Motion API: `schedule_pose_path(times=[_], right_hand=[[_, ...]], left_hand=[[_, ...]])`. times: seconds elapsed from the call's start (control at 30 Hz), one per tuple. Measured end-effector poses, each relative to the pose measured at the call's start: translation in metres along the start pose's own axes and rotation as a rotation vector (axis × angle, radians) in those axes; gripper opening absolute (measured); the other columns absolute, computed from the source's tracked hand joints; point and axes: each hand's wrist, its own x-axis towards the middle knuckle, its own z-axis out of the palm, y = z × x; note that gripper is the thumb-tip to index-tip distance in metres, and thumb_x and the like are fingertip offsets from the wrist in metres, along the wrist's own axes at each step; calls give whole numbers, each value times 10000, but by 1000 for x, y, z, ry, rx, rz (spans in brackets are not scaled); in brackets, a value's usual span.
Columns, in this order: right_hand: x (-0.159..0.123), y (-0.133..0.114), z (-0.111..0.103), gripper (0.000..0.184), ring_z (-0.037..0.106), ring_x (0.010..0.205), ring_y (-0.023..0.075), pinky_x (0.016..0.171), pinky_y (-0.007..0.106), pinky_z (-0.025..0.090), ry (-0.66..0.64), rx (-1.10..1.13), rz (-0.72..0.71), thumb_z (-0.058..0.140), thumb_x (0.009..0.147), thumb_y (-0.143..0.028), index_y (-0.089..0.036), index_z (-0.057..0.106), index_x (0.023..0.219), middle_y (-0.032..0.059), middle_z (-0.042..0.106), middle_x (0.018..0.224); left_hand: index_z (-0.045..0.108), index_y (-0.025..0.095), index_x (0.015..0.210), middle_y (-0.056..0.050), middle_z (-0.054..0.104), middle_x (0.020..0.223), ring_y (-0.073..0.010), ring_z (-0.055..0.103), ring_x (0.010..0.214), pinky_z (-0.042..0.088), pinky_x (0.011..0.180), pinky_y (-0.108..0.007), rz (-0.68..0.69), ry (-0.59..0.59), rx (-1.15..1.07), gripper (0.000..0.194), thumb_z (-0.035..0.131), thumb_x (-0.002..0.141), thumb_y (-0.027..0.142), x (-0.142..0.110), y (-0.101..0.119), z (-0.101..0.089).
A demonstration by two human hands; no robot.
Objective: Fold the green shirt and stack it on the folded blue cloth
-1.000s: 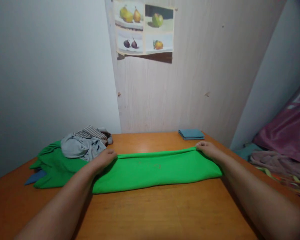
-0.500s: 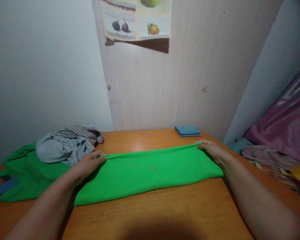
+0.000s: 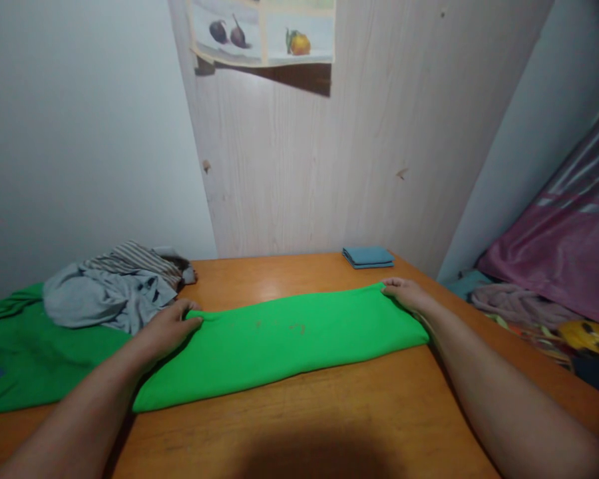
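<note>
A bright green cloth garment [image 3: 279,339], folded into a long strip, lies across the wooden table in front of me. Its exact kind cannot be made out; faint brownish marks show on its upper face. My left hand [image 3: 172,326] pinches the far left corner between thumb and fingers. At the far right corner, my right hand [image 3: 404,293] grips the cloth the same way. The far edge runs between both hands with a slight sag near the left. The fingertips beneath the cloth are hidden.
A heap of clothes at the left has a grey cloth [image 3: 110,299], a striped cloth [image 3: 134,259] and a darker green cloth [image 3: 44,359]. A folded blue cloth [image 3: 368,257] sits at the table's back right. Pink fabric [image 3: 539,246] hangs beyond the table [image 3: 299,432] at right.
The view has shifted slightly, so everything sits a little further left. The far edge of the green garment has slackened near my left hand. Both hands keep their hold.
</note>
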Motion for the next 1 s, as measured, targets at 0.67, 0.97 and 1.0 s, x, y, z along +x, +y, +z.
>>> schedule_pose_path(times=[0.67,0.97,1.0], right_hand=[[-62,-65,48,619,518,1343,314,1139,408,357,-80,-627,-414,362,995,-550,-136,598,1390,155,577,1450],[-68,-53,69,944,256,1515,339,1233,474,180,-377,-820,-376,258,935,-777,-79,370,1560,193,286,1631],[-66,-52,66,954,247,1518,343,1234,478,171,-371,-831,-366,248,932,-783,-77,364,1562,195,278,1633]], left_hand=[[622,122,1292,-152,632,1374,-337,558,1309,364,1175,-448,335,111,361,672,334,913,597,-8,21,24],[460,146,1524,-117,386,1592,-352,337,1483,291,1208,-550,347,-108,616,822,373,883,654,-11,0,62],[443,143,1533,-120,371,1599,-356,329,1486,284,1207,-559,337,-113,632,831,368,886,658,-11,2,61]])
